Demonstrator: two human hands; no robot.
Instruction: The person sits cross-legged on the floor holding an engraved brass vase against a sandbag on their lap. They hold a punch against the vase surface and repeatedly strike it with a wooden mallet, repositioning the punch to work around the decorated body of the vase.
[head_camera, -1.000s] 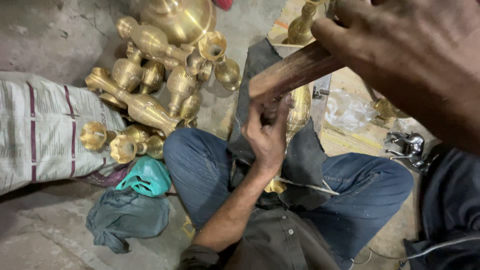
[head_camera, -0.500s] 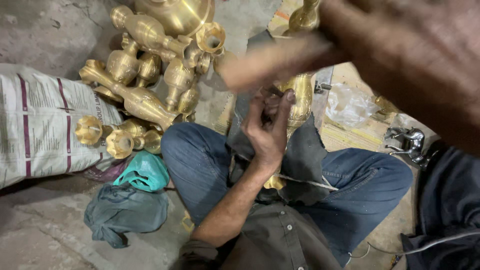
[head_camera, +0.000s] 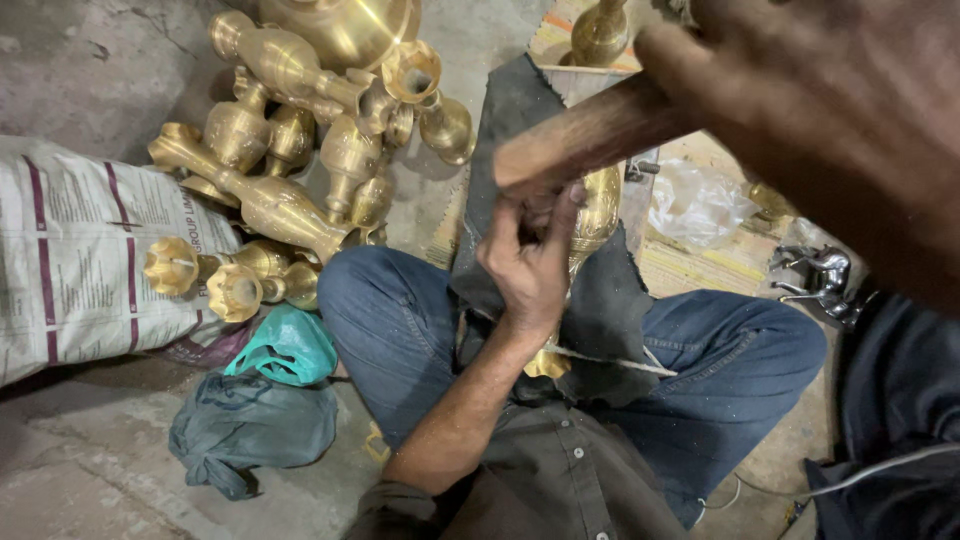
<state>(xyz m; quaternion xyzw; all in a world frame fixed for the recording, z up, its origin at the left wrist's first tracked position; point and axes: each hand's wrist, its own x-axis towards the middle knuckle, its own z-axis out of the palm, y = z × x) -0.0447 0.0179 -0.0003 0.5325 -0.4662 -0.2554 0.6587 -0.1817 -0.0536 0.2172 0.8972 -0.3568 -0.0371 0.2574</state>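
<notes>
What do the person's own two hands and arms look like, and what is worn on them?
Both hands are bare, without gloves, rings or a watch. The left hand continues into a bare forearm, with a dark grey buttoned shirt sleeve rolled near the elbow. The right hand is close, blurred, its sleeve unseen.

Floor-level metal workshop: a heap of polished brass vases on bare concrete floor, printed sack, crumpled rags, worker cross-legged with dark cloth across the lap.

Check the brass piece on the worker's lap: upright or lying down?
Lying down. The brass piece rests lengthwise on the dark cloth across the lap, with the left hand against it.
</notes>
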